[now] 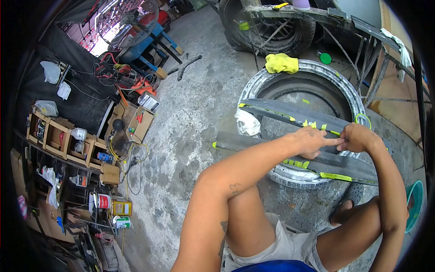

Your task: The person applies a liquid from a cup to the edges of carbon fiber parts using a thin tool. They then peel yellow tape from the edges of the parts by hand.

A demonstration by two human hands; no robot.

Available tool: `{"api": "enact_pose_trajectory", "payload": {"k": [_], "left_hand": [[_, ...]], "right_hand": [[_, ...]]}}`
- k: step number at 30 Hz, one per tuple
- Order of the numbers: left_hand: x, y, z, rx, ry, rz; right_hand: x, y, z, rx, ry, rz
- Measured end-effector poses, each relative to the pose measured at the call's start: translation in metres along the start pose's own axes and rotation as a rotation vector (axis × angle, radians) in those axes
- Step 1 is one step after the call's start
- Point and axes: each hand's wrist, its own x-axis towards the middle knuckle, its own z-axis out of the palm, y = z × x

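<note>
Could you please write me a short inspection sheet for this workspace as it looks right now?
Surface: grey concrete floor, blotched and stained.
Job's things: a farther dark panel and a nearer dark panel lie across a flat-lying tire; both panels bear yellow-green tape.
Clutter: a crumpled yellow cloth on the tire; a red-labelled can and a yellow can at picture left.
Hands: left hand and right hand meet above the panels; whether they hold anything cannot be told.
Cables: yellow cord and black cord on the floor at picture left.
Surroundings: a fan, a vehicle wheel, a teal bucket.
</note>
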Motion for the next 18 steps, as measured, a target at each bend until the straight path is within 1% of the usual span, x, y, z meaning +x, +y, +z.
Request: {"api": "enact_pose_trajectory", "payload": {"k": [18], "left_hand": [[0.0008,0.0019,-0.0019,0.001,-0.011,-0.005]], "right_hand": [[0.0062,0.0041,0.0046,-0.016,-0.019,0.012]]}}
